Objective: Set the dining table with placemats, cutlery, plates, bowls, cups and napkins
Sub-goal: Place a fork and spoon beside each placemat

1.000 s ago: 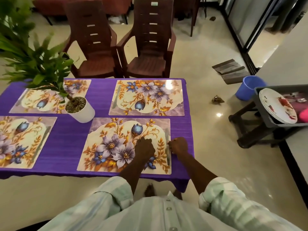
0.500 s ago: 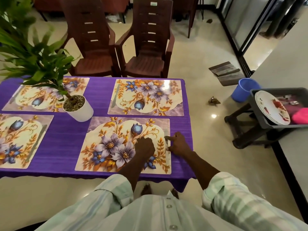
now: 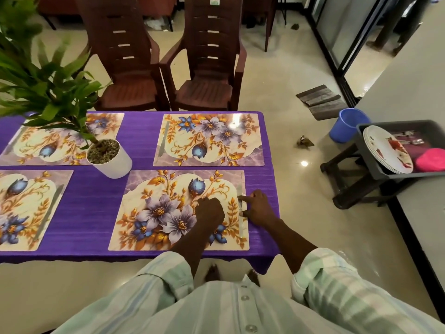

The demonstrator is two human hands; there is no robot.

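On the near placemat, the clenched left hand is pressing down, while the released right hand is touching a knife (1 per mat); nudging it parallel to the mat's edge seems best.

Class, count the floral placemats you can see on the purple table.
4: near right under the hands, far right, far left behind the plant, near left, cut off.

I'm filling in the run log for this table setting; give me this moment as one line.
stage: cutlery | right hand: fingers straightening knife on near placemat | left hand: curled, resting on placemat | plates: in grey tub
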